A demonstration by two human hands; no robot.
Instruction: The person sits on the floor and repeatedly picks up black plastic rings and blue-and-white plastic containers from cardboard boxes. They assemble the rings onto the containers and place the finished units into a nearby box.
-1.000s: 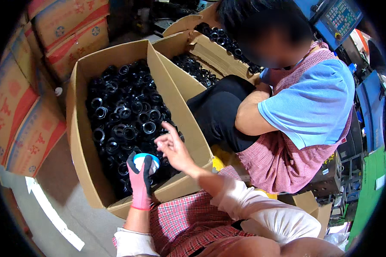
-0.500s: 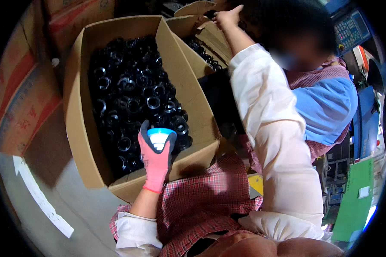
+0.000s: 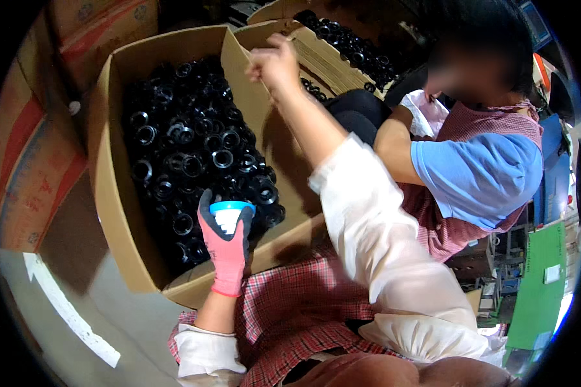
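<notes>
Box [image 3: 113,219] of black rings [image 3: 190,138], cup [image 3: 228,220] in left hand [image 3: 226,250].
Box: stiff card, beneath and ahead of left hand. Right hand [image 3: 275,64]: bare, blurred, over the box wall, well ahead and right of left hand, fingers part-curled; cannot tell if it pinches anything. Left hand: gloved, fingers and thumb wrapped round the cup's sides. Cup: white, blue-rimmed; probably light, thin plastic; grip below rim, gently. Rings: heaped just beyond left hand; likely light, hard, slick; take by rim or through bore.
</notes>
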